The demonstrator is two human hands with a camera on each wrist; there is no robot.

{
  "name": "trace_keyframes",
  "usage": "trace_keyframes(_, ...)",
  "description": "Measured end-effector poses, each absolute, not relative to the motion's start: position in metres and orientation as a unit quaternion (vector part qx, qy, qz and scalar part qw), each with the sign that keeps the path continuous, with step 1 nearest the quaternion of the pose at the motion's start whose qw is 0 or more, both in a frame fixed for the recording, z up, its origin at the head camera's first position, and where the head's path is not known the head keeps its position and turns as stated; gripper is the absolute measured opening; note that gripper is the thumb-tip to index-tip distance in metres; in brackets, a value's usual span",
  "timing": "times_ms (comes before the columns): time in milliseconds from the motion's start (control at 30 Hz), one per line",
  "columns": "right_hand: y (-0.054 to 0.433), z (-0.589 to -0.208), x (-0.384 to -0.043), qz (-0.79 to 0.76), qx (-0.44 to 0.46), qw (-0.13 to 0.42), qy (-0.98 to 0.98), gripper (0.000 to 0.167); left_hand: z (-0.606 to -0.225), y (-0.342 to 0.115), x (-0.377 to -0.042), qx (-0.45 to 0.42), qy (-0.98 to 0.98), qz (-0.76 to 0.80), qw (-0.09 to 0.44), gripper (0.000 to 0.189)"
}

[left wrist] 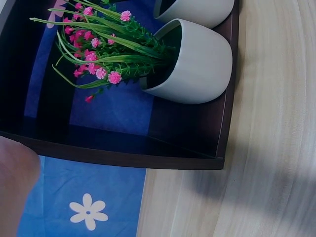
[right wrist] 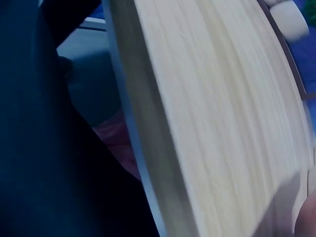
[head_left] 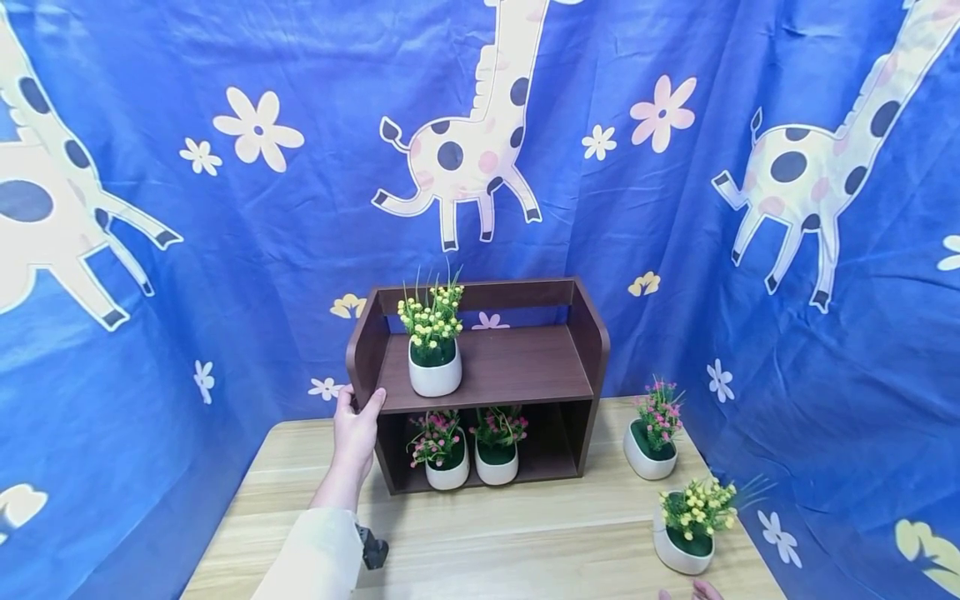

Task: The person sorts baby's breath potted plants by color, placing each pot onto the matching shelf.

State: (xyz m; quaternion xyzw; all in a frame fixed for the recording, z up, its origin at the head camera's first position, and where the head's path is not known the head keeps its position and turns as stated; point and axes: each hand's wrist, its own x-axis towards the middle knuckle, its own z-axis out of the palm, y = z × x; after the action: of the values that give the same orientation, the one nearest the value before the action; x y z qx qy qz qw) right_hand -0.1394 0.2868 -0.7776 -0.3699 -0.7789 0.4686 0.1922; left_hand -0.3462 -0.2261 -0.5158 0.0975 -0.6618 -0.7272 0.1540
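My left hand [head_left: 356, 433] grips the left side panel of a dark brown two-tier shelf [head_left: 517, 367], thumb at its front edge. On the top tier, toward the left, stands a white pot of yellow flowers [head_left: 435, 375]. Below it, two white pots of pink flowers [head_left: 447, 473] [head_left: 497, 468] stand side by side in the lower compartment. Only the fingertips of my right hand [head_left: 703, 591] show at the bottom edge of the head view, near a white pot of yellow flowers [head_left: 684, 546] on the table's right side.
Another white pot of pink flowers [head_left: 651, 454] stands farther back on the right of the light wooden table [head_left: 510, 558]. A blue curtain [head_left: 315, 208] with giraffes and flowers surrounds the back and sides. The table's front edge [right wrist: 163, 133] runs through the right wrist view.
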Motion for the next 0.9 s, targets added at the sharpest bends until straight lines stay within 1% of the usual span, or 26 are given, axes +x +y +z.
trace_keyframes(33, 0.285, -0.777, -0.14, 0.458, -0.377, 0.211, -0.777, 0.081, -0.513, -0.225, -0.344, 0.098, -0.66, -0.729, 0.153, 0.023)
trace_keyframes(133, 0.284, -0.768, -0.14, 0.463, -0.396, 0.221, -0.762, 0.086, -0.502, -0.222, -0.336, 0.097, -0.658, -0.731, 0.151, 0.022)
trace_keyframes(233, 0.281, -0.748, -0.139, 0.479, -0.399, 0.235, -0.746, 0.094, -0.494, -0.22, -0.329, 0.097, -0.657, -0.732, 0.152, 0.022)
trace_keyframes(367, 0.277, -0.722, -0.14, 0.482, -0.4, 0.236, -0.743, 0.106, -0.492, -0.219, -0.327, 0.096, -0.66, -0.729, 0.151, 0.022)
trace_keyframes(467, 0.277, -0.709, -0.14, 0.474, -0.397, 0.224, -0.754, 0.117, -0.493, -0.219, -0.328, 0.097, -0.662, -0.728, 0.149, 0.023)
trace_keyframes(633, 0.278, -0.694, -0.14, 0.454, -0.371, 0.24, -0.774, 0.128, -0.492, -0.217, -0.326, 0.093, -0.662, -0.729, 0.151, 0.023)
trace_keyframes(733, 0.284, -0.686, -0.145, 0.458, -0.365, 0.23, -0.777, 0.132, -0.49, -0.216, -0.325, 0.09, -0.66, -0.73, 0.154, 0.023)
trace_keyframes(867, 0.294, -0.678, -0.154, 0.479, -0.357, 0.177, -0.782, 0.134, -0.491, -0.216, -0.326, 0.09, -0.659, -0.73, 0.156, 0.023)
trace_keyframes(900, 0.294, -0.677, -0.155, 0.482, -0.352, 0.177, -0.782, 0.132, -0.491, -0.216, -0.326, 0.091, -0.659, -0.73, 0.156, 0.022)
